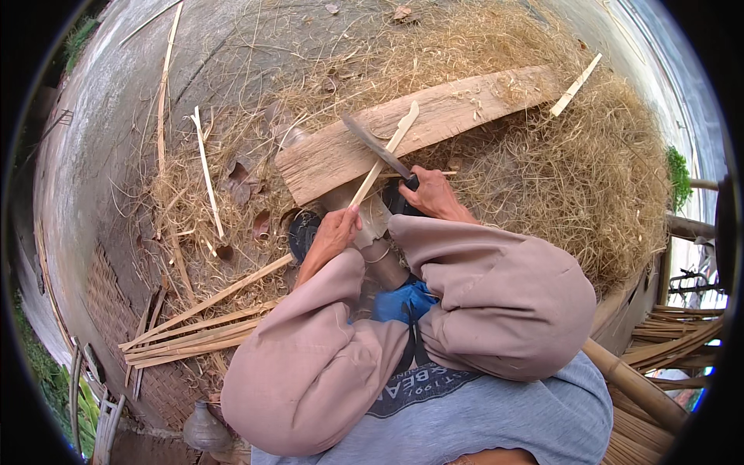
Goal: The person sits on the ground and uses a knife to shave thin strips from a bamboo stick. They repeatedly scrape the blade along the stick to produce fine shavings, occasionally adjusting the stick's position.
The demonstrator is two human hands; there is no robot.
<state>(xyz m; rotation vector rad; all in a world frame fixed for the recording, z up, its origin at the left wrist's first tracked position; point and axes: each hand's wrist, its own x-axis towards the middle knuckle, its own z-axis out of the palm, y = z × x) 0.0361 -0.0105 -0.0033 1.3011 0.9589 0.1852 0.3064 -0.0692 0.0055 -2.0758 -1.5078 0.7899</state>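
Note:
My left hand [333,235] is closed around the lower part of a pale, narrow bamboo strip [403,126], whose far end is carved into a notched, hooked tip. The strip slants up and away over a thick wooden plank [465,108]. In my right hand [435,194] is a knife, gripped by its black handle. Its long, dark blade [368,139] points up and left, crossing the strip about midway; whether the edge touches it I cannot tell. The plank rests tilted in front of me, its left end nearer, with small chips on its surface.
Curly shavings [581,194] pile thickly at the right and behind the plank. Several long split strips [201,341] lie at the lower left by a woven mat [108,294]. A loose pale strip [576,85] sits on the shavings. A bamboo pole [635,387] is at the lower right.

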